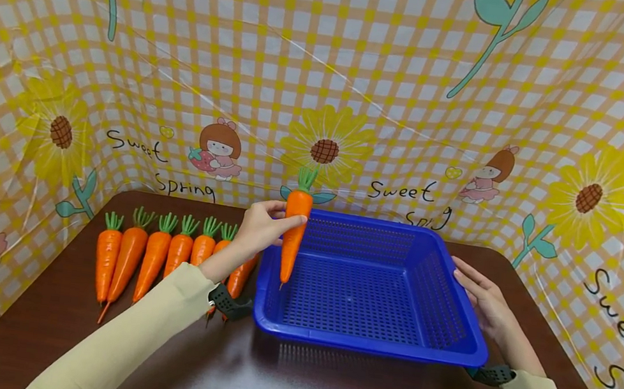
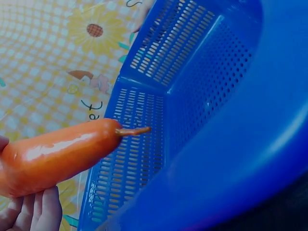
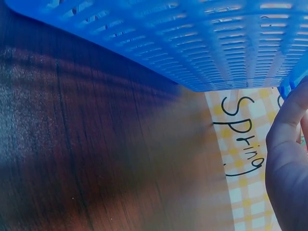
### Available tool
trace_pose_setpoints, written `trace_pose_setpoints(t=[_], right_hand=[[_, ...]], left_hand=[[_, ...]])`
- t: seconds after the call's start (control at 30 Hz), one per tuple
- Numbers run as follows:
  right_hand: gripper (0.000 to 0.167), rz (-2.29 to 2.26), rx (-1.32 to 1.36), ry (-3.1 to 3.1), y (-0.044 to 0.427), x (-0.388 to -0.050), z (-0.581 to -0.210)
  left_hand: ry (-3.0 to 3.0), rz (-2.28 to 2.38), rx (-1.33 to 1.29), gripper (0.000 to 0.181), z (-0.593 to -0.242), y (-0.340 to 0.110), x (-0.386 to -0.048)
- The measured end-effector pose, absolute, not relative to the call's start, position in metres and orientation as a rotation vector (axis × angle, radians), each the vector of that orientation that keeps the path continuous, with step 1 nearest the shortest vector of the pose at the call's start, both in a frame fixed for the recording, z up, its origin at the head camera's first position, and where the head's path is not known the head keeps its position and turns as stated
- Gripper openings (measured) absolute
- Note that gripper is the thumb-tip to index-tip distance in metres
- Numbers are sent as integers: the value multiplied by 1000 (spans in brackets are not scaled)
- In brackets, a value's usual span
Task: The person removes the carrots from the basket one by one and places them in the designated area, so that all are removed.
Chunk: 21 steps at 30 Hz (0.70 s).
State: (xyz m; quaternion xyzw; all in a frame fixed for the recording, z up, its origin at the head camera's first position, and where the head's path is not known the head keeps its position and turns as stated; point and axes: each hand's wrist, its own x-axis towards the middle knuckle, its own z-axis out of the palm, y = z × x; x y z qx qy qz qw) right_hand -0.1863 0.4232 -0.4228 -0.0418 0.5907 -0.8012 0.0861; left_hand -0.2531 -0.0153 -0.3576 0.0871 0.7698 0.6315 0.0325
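An orange carrot [image 1: 295, 231] with a short green top stands nearly upright over the left side of a blue plastic basket [image 1: 367, 343]. My left hand [image 1: 262, 228] pinches it by its upper part, thumb on the near face; its thin tip points down in front of the basket's left inner wall. In the left wrist view the carrot [image 2: 62, 154] lies across the perforated basket wall. On the right, my right hand [image 1: 482, 297] holds the basket's right rim. Its fingertips at the rim are partly hidden in the right wrist view.
Several more carrots [image 1: 128, 257] lie side by side on the dark brown table [image 1: 200, 368], left of the basket, tops pointing away. My left forearm partly covers some of them. A checkered cloth [image 1: 397, 56] with sunflowers hangs around the table's back and sides.
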Motion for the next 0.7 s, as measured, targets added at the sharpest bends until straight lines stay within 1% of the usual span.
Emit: trace_pose_setpoints(t=[0.27, 0.43, 0.7], right_hand=[[39, -2378, -114, 1786, 423, -187, -422], [38, -2372, -119, 1789, 423, -188, -422], [38, -2361, -114, 1792, 424, -189, -421]], left_hand=[[2356, 1985, 150, 58, -356, -28, -251], [2370, 1998, 144, 59, -355, -40, -248], [2335, 2038, 20, 64, -364, -60, -246]])
